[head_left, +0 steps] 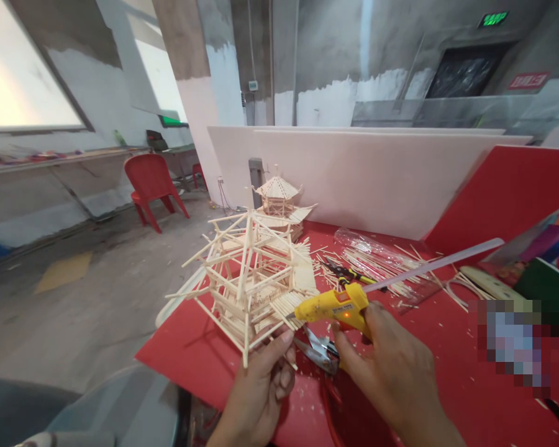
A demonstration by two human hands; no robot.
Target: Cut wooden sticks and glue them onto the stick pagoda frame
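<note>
A tiered pagoda model [245, 282] of pale wooden sticks, its top an open frame, stands at the table's near left edge. My left hand [266, 379] is closed at its lower front corner, thumb and fingers pinching the stickwork; the exact piece is partly hidden. In my right hand [391, 366] is a yellow hot glue gun [333, 305], with a long translucent glue stick [438, 264] out of its back. An orange light glows on the gun. Its nozzle is at the slatted eave, close above my left thumb. Below the gun lie metal scissors [320, 355].
Behind stands another stick pagoda [278, 197] with a finished roof. Loose sticks [377, 267], a plastic bag and black-yellow pliers [349, 273] lie on the red tabletop [447, 347]. White boards [354, 177] rise at the back. A red chair [153, 180] is off left.
</note>
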